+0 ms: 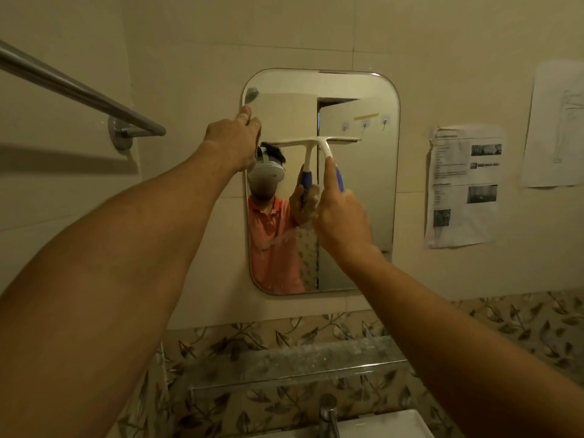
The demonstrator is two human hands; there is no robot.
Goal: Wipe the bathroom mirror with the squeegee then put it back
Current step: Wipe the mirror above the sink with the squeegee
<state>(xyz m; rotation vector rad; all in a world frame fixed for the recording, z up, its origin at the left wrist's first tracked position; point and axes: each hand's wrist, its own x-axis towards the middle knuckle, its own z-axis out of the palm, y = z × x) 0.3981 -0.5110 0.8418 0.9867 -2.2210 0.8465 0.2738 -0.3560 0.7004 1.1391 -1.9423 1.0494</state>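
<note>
So here's where we were: right hand point(343, 219) wrapped round the blue grip of the squeegee point(325, 147), index finger laid straight up the white neck and the other fingers clamped on the handle. We figure the pointing finger was there to push the blade flat on the glass. The squeegee sat in the upper middle of the mirror point(373, 184), blade touching it. The blade's long axis ran left to right, pretty much level, while the handle ran down and a bit to the right, back towards us. So the head pointed up and the working edge was set for a downward pull. Left hand point(234, 140) was up at the mirror's top left edge, thumb up, fingers curled and seemingly hooked round the rim, probably bracing the glass against the pressure. Plenty of glass below the blade looked smeary, so our guess was the wipe was only partway done. Under it all were a shelf point(300, 361) and the tap point(328, 412).
</note>
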